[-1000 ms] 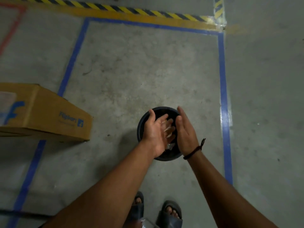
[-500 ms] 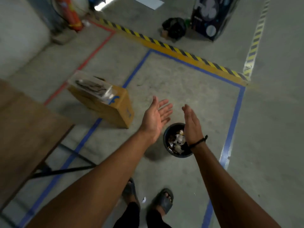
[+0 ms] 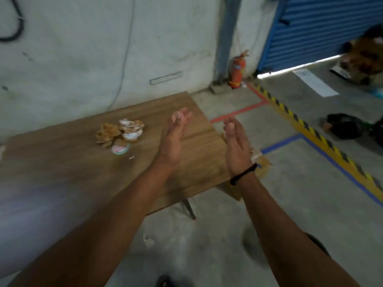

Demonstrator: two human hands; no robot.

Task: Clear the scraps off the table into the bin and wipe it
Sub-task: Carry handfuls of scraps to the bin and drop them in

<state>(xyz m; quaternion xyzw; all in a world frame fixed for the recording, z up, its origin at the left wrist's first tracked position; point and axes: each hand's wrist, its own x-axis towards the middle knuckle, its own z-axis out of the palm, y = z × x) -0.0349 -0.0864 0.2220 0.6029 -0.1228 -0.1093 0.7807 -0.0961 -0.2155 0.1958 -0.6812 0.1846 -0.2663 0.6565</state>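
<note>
We see both bare forearms stretched forward over the near right part of a brown wood-grain table [image 3: 62, 168]. Our left hand [image 3: 173, 139] is spread flat with fingers extended and holds nothing; it hangs above the table top toward its right side. Our right hand [image 3: 236, 146] is likewise empty, fingers straight, palm turned inward to the left, just past the table's right edge. The two hands are near each other but apart. A thin black cord bracelet [image 3: 243, 174] circles the right wrist.

The scraps lie on the far middle of the table, well left of the left hand: a heap of crumpled tan and white wrappers and shells [image 3: 120, 130], with a small round pale green and pink lid [image 3: 120, 147] just beside its near edge and a tiny white fragment [image 3: 131, 157] a little nearer to us. The picture is blurred, so we cannot tell exactly what the pieces are.

Beyond the table stands a grey concrete wall [image 3: 83, 48]. To the far right, a red fire extinguisher [image 3: 237, 72] sits at the wall's foot beside a blue corrugated shutter [image 3: 321, 27]. A yellow and black striped floor line [image 3: 306, 127] runs along the grey concrete floor on the right.
</note>
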